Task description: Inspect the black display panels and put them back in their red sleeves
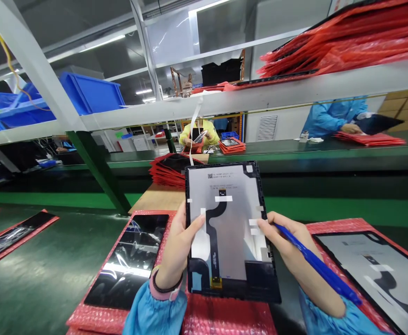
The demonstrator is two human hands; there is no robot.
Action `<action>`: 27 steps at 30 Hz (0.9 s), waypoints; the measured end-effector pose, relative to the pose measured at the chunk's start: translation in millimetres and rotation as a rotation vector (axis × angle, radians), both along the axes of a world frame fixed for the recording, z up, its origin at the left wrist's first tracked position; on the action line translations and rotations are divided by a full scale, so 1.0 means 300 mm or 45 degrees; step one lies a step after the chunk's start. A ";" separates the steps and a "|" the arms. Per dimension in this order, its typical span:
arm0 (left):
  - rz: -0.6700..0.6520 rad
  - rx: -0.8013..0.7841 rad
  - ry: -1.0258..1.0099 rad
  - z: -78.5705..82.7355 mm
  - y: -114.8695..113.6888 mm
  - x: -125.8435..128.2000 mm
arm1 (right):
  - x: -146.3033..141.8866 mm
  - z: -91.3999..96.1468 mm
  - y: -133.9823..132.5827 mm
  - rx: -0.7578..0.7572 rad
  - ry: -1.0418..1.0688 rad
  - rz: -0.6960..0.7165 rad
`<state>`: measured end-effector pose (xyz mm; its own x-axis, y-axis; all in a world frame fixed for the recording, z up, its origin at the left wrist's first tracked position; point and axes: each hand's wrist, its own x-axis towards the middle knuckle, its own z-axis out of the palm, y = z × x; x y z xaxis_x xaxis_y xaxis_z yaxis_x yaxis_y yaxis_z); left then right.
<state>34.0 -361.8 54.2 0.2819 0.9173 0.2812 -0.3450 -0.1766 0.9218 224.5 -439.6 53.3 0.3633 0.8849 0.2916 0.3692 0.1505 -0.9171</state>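
One screen [233,237] tilts above red bubble wrap [230,316], its side edges pinched by the fingers of the left hand [176,244] and right hand [287,250], the latter also holding a blue pen [324,270]. It should be light, stiff, fragile and slick in front; grip the rim, sparing the ribbon cable [214,235].

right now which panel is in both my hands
The centre panel, grey back showing; the black panel just left and grey-backed panel at right lie on red wrap.
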 end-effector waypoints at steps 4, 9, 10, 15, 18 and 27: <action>0.052 0.025 0.086 -0.010 -0.006 0.012 | 0.004 -0.005 0.011 0.027 -0.078 -0.134; 0.201 0.088 0.218 -0.006 -0.017 0.003 | 0.031 -0.011 0.027 0.129 0.219 -0.066; 0.244 0.153 0.268 -0.006 -0.020 -0.001 | 0.031 -0.013 0.029 0.198 0.325 -0.055; 0.239 0.673 0.467 -0.035 -0.016 -0.009 | -0.010 -0.016 0.016 0.295 0.820 0.308; 0.047 1.020 0.543 -0.055 0.006 -0.011 | -0.031 -0.008 -0.002 0.120 0.876 0.498; -0.065 1.593 0.712 -0.005 -0.049 -0.017 | -0.034 -0.041 -0.024 0.111 0.704 0.238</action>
